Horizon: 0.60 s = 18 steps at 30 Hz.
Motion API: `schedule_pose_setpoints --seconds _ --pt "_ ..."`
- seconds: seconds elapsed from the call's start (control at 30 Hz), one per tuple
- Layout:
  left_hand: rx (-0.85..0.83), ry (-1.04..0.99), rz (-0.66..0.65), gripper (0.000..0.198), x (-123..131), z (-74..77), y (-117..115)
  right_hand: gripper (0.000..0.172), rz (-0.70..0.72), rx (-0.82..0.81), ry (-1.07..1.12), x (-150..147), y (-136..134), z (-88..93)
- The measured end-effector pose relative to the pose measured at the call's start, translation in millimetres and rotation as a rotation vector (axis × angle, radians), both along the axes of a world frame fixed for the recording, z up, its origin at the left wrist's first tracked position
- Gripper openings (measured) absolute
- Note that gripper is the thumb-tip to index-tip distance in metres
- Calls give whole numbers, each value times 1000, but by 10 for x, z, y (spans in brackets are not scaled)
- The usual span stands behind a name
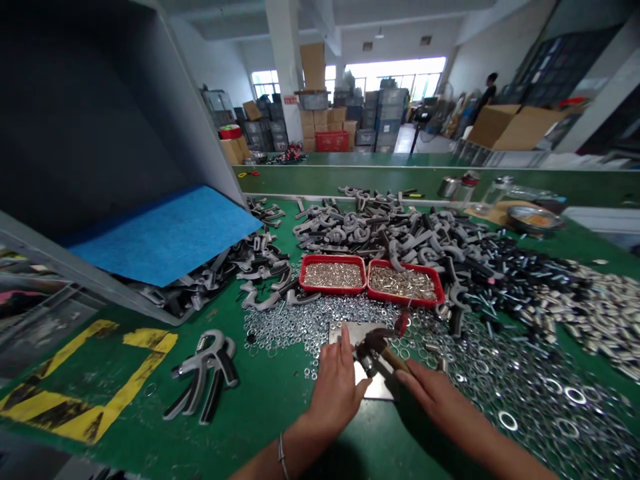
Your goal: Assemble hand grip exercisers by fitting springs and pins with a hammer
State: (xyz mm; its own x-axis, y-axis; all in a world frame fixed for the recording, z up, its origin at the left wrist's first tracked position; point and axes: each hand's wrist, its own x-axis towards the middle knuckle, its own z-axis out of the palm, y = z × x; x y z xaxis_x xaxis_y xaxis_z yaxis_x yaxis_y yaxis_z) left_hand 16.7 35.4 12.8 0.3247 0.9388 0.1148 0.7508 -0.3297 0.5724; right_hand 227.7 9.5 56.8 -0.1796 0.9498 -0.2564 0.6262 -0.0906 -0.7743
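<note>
My right hand (431, 390) is wrapped round the wooden handle of a claw hammer (375, 341). The hammer's head is over a flat metal plate (380, 387) on the green bench. On the plate's left side is my left hand (336, 383), its index finger pointing up and its thumb bent in beside the hammer head. What the thumb and other fingers pinch there is mostly hidden by the hammer. Behind the plate stand two red trays, the left tray (333, 291) with tiny metal pieces and the right tray (407, 300) with small metal pins.
Loose rings (507, 420) and nuts surround the plate. Grey hand grips (360, 230) are heaped behind the trays; several assembled grips (207, 373) lie at left. A grey bin (165, 153) with blue sheet stands left. Ivory pieces (575, 300) spread at right. A person (486, 93) is far back.
</note>
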Motion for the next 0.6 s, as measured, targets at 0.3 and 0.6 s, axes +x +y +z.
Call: schedule_pose_setpoints --seconds 0.3,0.6 --pt "19 71 -9 90 129 3 70 46 -327 -52 -100 328 -187 -291" --pt "-158 -182 -102 68 -290 72 -107 25 222 168 -517 -433 532 -90"
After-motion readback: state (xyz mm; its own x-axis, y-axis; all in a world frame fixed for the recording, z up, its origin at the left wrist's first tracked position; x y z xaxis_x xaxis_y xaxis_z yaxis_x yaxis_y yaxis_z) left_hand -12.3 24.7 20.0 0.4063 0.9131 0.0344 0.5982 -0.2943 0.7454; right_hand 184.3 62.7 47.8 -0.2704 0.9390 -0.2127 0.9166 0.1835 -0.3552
